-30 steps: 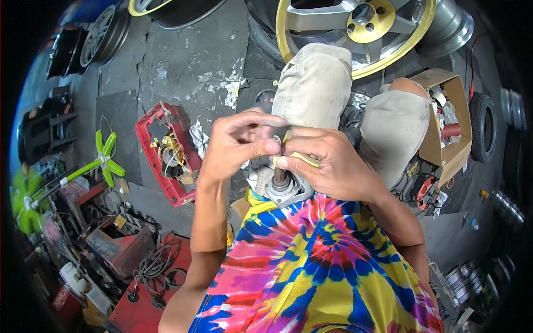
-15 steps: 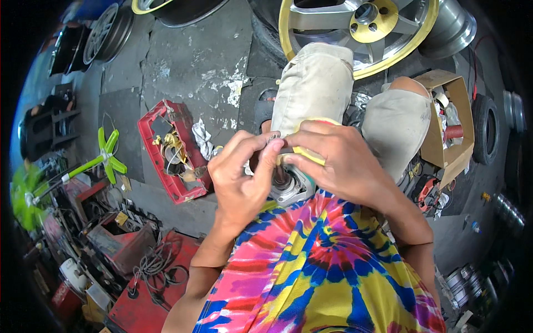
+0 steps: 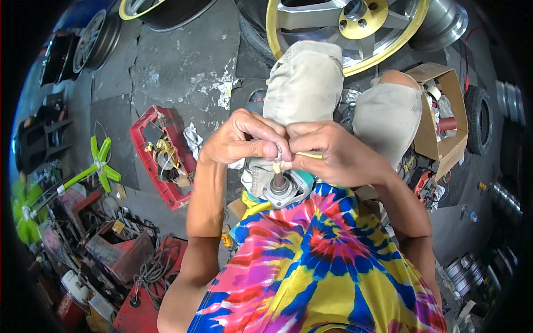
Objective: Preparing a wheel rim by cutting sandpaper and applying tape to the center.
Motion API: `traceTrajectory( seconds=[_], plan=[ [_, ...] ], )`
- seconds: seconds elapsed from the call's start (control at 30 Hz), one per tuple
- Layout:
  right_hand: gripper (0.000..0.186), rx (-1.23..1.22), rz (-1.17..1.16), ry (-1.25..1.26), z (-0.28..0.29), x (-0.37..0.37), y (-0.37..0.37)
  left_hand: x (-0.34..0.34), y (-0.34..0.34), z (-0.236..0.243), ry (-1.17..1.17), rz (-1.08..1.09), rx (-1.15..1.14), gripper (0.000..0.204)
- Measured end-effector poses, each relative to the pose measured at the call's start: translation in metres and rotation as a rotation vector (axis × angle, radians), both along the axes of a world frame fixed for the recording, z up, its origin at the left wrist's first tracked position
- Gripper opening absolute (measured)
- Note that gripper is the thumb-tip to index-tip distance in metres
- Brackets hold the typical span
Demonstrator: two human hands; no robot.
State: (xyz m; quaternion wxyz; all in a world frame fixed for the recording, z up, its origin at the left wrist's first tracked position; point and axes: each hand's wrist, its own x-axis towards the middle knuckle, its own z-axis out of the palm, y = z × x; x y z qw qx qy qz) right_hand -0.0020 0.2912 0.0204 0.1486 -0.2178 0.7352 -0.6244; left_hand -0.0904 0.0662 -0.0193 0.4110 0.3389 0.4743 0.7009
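Fingertips of both hands meet above my lap. My left hand (image 3: 247, 139) is closed in a pinch round a small greyish piece (image 3: 278, 152), too covered to name. My right hand (image 3: 336, 152) is closed on a thin yellow disc (image 3: 308, 155), seen almost edge-on, its far part hidden by the fingers. A yellow scrap (image 3: 276, 167) shows just below the fingertips. Under the hands, an angle grinder (image 3: 279, 194) with a metal head and teal body rests against my lap, its spindle pointing up.
Ahead stands a large yellow-rimmed wheel (image 3: 383, 47). To the left lie a red tray (image 3: 183, 197) of small parts and a green fan (image 3: 100, 164). On the right are a cardboard box (image 3: 452, 136) and a tyre (image 3: 478, 119). A red case (image 3: 141, 311) with coiled cable sits lower left.
My left hand has turned and moved up to meet the right hand's fingertips. The yellow disc has tipped to nearly edge-on, and more of the grinder's head shows.
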Motion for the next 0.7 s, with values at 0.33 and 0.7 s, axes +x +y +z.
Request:
traceTrajectory(
  seconds=[0.33, 0.7],
  plan=[
    [0.012, 0.164, -0.158, -0.029, 0.008, 0.017, -0.013, 0.055, -0.007, 0.049, 0.270, 0.575, -0.448, 0.025],
    [0.012, 0.364, -0.266, 0.173, 0.023, 0.023, -0.013, 0.090, 0.026, 0.073, 0.722, 0.914, -0.633, 0.008]
  ],
)
